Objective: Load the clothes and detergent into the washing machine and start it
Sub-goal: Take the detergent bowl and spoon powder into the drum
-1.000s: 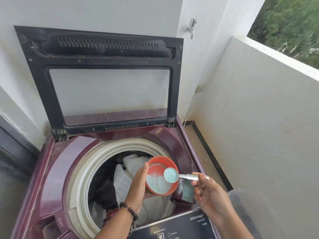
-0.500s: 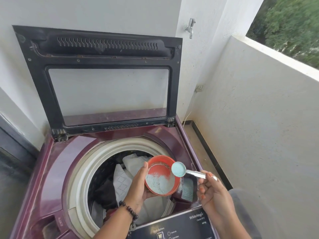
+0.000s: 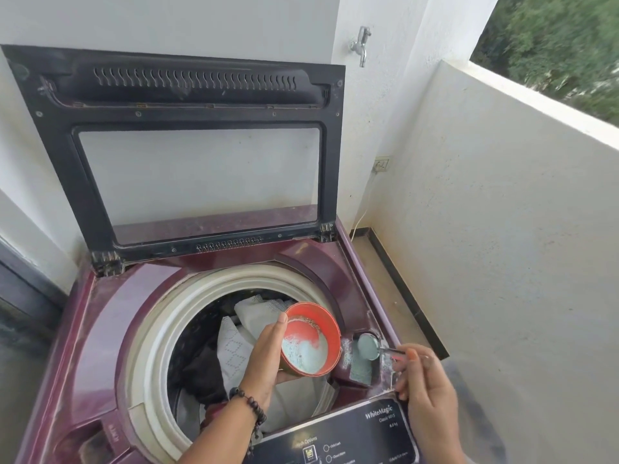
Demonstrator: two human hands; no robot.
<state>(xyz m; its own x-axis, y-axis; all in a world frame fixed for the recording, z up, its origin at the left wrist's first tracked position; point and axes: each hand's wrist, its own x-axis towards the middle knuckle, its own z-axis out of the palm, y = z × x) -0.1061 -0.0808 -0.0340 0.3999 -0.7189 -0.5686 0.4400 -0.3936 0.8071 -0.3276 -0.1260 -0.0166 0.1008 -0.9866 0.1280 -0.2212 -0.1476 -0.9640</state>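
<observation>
STEP: person should be tipping the spoon slowly, low over the detergent tray, avoiding spills | GRIP: right hand is pinching the spoon handle; left hand is gripping the red bowl over the drum | LOOK: pale blue-white powder is sitting heaped in the spoon; clothes are lying in the drum.

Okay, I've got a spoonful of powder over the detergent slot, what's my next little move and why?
Probably tip the spoon so the powder drops into the detergent compartment: the right hand holds it loaded just above the slot, while the left hand keeps the orange cup aside.
</observation>
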